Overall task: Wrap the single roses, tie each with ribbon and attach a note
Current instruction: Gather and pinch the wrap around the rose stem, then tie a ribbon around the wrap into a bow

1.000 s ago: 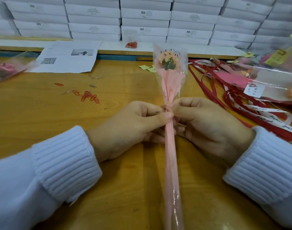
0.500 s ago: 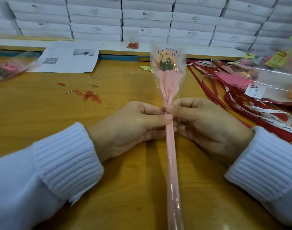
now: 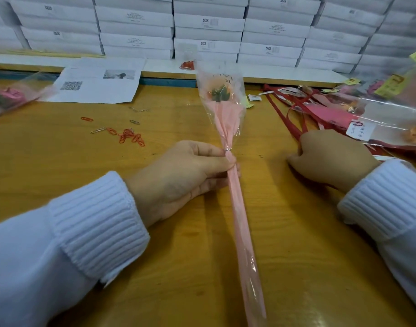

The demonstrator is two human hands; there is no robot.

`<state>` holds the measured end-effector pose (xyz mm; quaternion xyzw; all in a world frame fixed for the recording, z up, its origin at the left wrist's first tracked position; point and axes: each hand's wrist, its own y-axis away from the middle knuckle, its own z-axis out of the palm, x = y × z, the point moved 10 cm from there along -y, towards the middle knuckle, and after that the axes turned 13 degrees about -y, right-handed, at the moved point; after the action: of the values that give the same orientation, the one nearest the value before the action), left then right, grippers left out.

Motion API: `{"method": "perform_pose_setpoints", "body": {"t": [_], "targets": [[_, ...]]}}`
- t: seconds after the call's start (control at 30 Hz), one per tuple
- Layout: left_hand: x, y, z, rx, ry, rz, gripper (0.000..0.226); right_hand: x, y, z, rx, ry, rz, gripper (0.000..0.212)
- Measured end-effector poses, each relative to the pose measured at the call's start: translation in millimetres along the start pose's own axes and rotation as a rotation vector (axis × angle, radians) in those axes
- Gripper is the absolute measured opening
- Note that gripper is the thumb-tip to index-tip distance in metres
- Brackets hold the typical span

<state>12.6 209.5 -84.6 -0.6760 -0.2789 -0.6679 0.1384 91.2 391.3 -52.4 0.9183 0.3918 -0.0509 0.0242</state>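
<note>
Item: one wrapped rose (image 3: 237, 199), stretched lengthwise over the wooden table (image 3: 60, 161), bloom end away from me and tail toward me. I judge it light, with a slippery, crinkly clear sleeve, soft pink paper and a bloom that would crush easily. Best hold: the gathered neck just below the wire tie (image 3: 227, 150), where my left hand (image 3: 185, 175) pinches it between thumb and fingers. My right hand (image 3: 329, 159) sits well apart at the red ribbons (image 3: 287, 116) with its fingers curled, and I cannot tell whether it grips one.
</note>
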Motion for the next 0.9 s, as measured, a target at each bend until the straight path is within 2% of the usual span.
{"method": "perform_pose_setpoints", "body": {"t": [0.1,0.17,0.27,0.33,0.43,0.63,0.77,0.83,0.9], "targets": [[-0.4,0.3,1.2,-0.006,0.005,-0.002,0.008,-7.2,-2.2,4.6,-0.035,-0.021,-0.036,0.015],[-0.6,0.1,1.9,-0.017,0.006,-0.004,0.007,-9.2,-0.3,-1.3,0.025,0.004,-0.046,0.01],[-0.2,-0.5,1.8,-0.019,0.007,0.005,0.006,0.7,3.7,-18.6,0.164,0.083,0.014,0.021],[-0.2,-1.0,2.3,-0.022,0.014,0.012,0.006,7.5,2.2,-12.7,0.082,0.108,0.056,0.027],[-0.4,-1.3,2.9,-0.025,0.025,0.02,0.006,3.5,-1.2,-2.7,0.002,0.095,0.019,0.02],[-0.6,-2.3,2.3,-0.028,0.026,0.021,0.015,-10.3,2.8,-16.8,0.138,-0.019,-0.083,0.014],[-0.3,-2.1,1.9,-0.023,0.029,0.026,0.02,4.4,5.7,-36.7,0.223,0.013,0.02,0.009],[-0.3,-2.0,1.8,-0.02,0.026,0.026,0.019,16.8,7.9,-42.9,0.231,0.044,0.109,0.028],[-0.1,-1.9,2.0,-0.021,0.021,0.026,0.02,21.7,8.6,-47.4,0.28,0.038,0.116,0.043]]}}
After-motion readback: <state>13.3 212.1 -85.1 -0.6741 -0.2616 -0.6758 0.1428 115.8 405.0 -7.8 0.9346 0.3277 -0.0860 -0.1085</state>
